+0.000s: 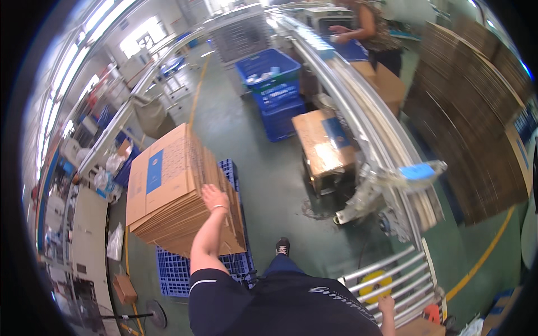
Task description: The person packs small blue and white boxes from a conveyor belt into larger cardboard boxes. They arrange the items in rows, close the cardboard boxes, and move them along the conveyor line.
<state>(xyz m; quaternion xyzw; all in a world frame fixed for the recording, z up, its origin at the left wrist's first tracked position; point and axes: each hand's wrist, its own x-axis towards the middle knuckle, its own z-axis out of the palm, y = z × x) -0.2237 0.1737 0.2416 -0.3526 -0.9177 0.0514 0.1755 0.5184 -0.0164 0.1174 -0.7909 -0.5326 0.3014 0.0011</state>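
Observation:
A thick stack of flattened cardboard boxes lies on a blue plastic pallet to my left. The top sheet carries a blue printed panel. My left hand is stretched out at the near right side of the stack, its fingers spread and apparently touching the cardboard edges. Low on the right, my right hand is curled into a loose fist beside a metal roller conveyor. No object shows in that fist.
Ahead stand stacked blue crates and a taped carton. A conveyor line runs along the right, with a person beyond it. Tall stacks of cardboard rise at far right. A small brown box lies on the left floor.

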